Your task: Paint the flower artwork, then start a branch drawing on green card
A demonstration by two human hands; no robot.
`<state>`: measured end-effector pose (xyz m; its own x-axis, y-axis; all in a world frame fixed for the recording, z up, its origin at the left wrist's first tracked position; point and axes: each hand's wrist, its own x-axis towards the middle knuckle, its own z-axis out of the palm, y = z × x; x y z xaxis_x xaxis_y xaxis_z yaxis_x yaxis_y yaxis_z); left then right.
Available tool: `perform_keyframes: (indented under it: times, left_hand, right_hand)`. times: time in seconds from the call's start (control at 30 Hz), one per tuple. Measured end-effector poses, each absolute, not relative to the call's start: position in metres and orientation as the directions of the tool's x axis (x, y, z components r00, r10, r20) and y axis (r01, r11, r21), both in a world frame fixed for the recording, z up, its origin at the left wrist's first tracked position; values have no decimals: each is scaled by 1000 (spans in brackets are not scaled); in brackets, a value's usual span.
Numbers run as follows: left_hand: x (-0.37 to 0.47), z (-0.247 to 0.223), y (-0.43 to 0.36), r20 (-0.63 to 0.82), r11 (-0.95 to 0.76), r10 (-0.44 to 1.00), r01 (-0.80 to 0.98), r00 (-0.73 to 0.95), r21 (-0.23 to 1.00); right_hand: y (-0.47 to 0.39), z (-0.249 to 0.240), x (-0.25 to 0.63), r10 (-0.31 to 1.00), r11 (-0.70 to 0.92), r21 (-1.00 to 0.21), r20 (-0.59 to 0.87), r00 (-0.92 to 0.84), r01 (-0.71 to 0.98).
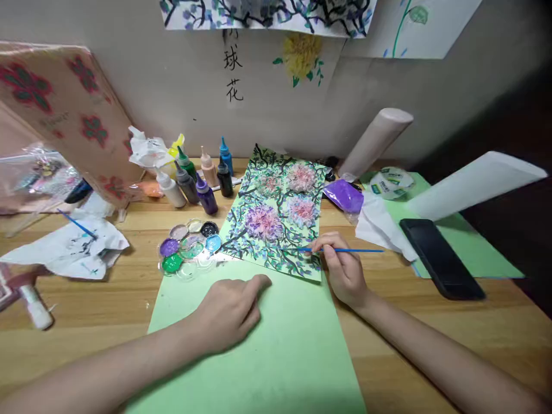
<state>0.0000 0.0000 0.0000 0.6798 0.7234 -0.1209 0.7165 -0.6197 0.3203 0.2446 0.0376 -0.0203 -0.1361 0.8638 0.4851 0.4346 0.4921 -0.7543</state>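
Observation:
A thin blue paintbrush (360, 250) is pinched in the fingers of my right hand (345, 270), its tip over the lower part of a painted sheet (297, 267). Dark branches, small blue, purple and green leaves and several fluffy pink and purple flowers cover that sheet. My left hand (228, 310) rests on a larger plain green sheet (297, 351), holding nothing, index finger stretched out and apart from the thumb. Left of the painting sits a round flower-shaped palette (191, 247) with purple, green, black and blue paint in its wells.
Several paint bottles (207, 195) stand behind the palette. On the left, a second blue brush (77, 223) lies on a stained tissue (99, 253). Rightward are a purple packet (345, 195), white tissue (382, 227), tape roll (391, 183), black phone (442, 259) and paper rolls (474, 184).

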Motion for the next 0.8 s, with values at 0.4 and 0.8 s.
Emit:
perform_keyframes:
  times: [0.4,0.8]
  left_hand:
    - [-1,0,1,-111,-624,719,708,686,331]
    - [-1,-2,0,-89,-634,717,700,691,328]
  right_hand:
    - [35,-21,246,848,513,-768,522,-89,384]
    - [33,-20,247,842,532,-761,521,-139,371]
